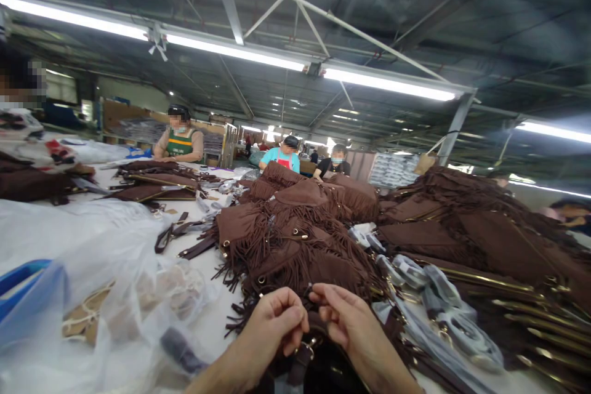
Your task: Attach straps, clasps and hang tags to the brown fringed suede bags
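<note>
In the lower middle of the head view, my left hand [280,322] is closed, its fingers curled in and the thumb against them. My right hand [347,319] faces it, thumb and forefinger pinched at a tiny thing I cannot make out. A small gap separates the two hands. Below and between them, a dark strap with a gold clasp [303,358] lies over a dark bag, mostly hidden by my wrists. Just beyond my fingertips rises a heap of brown fringed bags [295,258] with gold rings.
More brown bags with gold zips [484,228] are stacked at the right, beside plastic-wrapped straps [455,326]. Clear plastic sheeting [133,295] and a blue bin [21,277] lie at the left, with loose dark straps [178,231] beyond. Several co-workers [182,138] are across the table.
</note>
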The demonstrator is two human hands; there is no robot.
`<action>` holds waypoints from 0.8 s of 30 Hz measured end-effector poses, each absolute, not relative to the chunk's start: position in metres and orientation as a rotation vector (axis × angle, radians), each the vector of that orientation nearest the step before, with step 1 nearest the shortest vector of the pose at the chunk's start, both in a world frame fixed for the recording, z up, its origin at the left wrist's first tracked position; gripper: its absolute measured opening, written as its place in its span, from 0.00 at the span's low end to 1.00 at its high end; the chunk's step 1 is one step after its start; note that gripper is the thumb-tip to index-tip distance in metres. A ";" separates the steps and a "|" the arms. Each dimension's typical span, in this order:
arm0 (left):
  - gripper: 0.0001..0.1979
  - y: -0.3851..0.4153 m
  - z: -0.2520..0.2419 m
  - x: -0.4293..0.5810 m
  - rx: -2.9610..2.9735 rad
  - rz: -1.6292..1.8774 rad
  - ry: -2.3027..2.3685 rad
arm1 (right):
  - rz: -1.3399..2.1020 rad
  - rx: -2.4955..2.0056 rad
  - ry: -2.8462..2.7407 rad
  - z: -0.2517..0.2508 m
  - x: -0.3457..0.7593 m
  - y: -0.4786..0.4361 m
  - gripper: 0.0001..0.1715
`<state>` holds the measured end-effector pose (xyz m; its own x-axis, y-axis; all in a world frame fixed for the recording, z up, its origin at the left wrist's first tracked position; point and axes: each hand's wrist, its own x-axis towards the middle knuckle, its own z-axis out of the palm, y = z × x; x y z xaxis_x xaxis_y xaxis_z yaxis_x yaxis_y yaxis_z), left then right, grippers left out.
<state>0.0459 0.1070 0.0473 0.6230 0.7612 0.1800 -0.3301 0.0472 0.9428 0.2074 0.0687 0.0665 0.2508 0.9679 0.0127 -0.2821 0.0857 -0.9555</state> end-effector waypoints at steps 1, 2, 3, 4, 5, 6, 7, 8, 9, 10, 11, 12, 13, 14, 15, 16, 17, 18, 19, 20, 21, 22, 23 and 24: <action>0.20 0.105 0.048 0.047 1.292 0.864 0.428 | 1.145 -1.054 -0.878 0.067 0.204 0.067 0.33; 0.20 0.104 0.048 0.047 1.311 0.860 0.436 | 1.158 -1.047 -0.910 0.068 0.200 0.066 0.31; 0.21 0.103 0.048 0.048 1.323 0.858 0.446 | 1.160 -1.042 -0.938 0.069 0.195 0.065 0.29; 0.21 0.102 0.048 0.049 1.329 0.859 0.455 | 1.157 -1.029 -0.958 0.070 0.191 0.066 0.28; 0.21 0.102 0.049 0.049 1.331 0.858 0.462 | 1.154 -1.006 -0.965 0.071 0.187 0.067 0.27; 0.21 0.101 0.049 0.049 1.332 0.854 0.469 | 1.155 -0.974 -0.953 0.072 0.184 0.067 0.26; 0.21 0.101 0.050 0.049 1.332 0.849 0.478 | 1.159 -0.941 -0.922 0.072 0.182 0.067 0.26; 0.20 0.101 0.050 0.048 1.332 0.845 0.488 | 1.168 -0.912 -0.878 0.071 0.182 0.066 0.26; 0.20 0.101 0.050 0.048 1.329 0.845 0.499 | 1.181 -0.894 -0.831 0.071 0.182 0.065 0.26; 0.19 0.102 0.050 0.047 1.324 0.847 0.512 | 1.195 -0.887 -0.792 0.069 0.183 0.064 0.26; 0.18 0.102 0.050 0.047 1.318 0.849 0.525 | 1.207 -0.887 -0.763 0.068 0.183 0.062 0.27; 0.18 0.103 0.049 0.047 1.311 0.851 0.535 | 1.215 -0.887 -0.744 0.066 0.184 0.061 0.28; 0.17 0.103 0.047 0.047 1.308 0.847 0.540 | 1.216 -0.885 -0.732 0.064 0.184 0.060 0.29; 0.17 0.104 0.046 0.047 1.308 0.841 0.542 | 1.211 -0.882 -0.726 0.062 0.184 0.059 0.29; 0.17 0.104 0.045 0.047 1.310 0.836 0.545 | 1.198 -0.880 -0.724 0.060 0.184 0.059 0.28; 0.17 0.104 0.045 0.047 1.315 0.831 0.546 | 1.183 -0.878 -0.730 0.058 0.183 0.059 0.27; 0.17 0.104 0.044 0.046 1.321 0.829 0.548 | 1.164 -0.878 -0.740 0.056 0.183 0.060 0.25; 0.17 0.104 0.044 0.046 1.326 0.827 0.548 | 1.145 -0.880 -0.751 0.054 0.183 0.060 0.24; 0.17 0.104 0.044 0.046 1.333 0.828 0.549 | 1.126 -0.887 -0.758 0.053 0.184 0.061 0.23; 0.17 0.104 0.044 0.045 1.347 0.831 0.551 | 1.105 -0.899 -0.760 0.051 0.186 0.061 0.24; 0.16 0.104 0.044 0.045 1.368 0.845 0.559 | 1.085 -0.918 -0.757 0.049 0.188 0.060 0.25; 0.15 0.105 0.043 0.045 1.392 0.864 0.572 | 1.065 -0.944 -0.756 0.047 0.190 0.059 0.26; 0.14 0.106 0.043 0.045 1.418 0.884 0.588 | 1.047 -0.977 -0.766 0.045 0.193 0.058 0.27; 0.13 0.106 0.041 0.046 1.444 0.900 0.606 | 1.033 -1.010 -0.789 0.042 0.195 0.057 0.28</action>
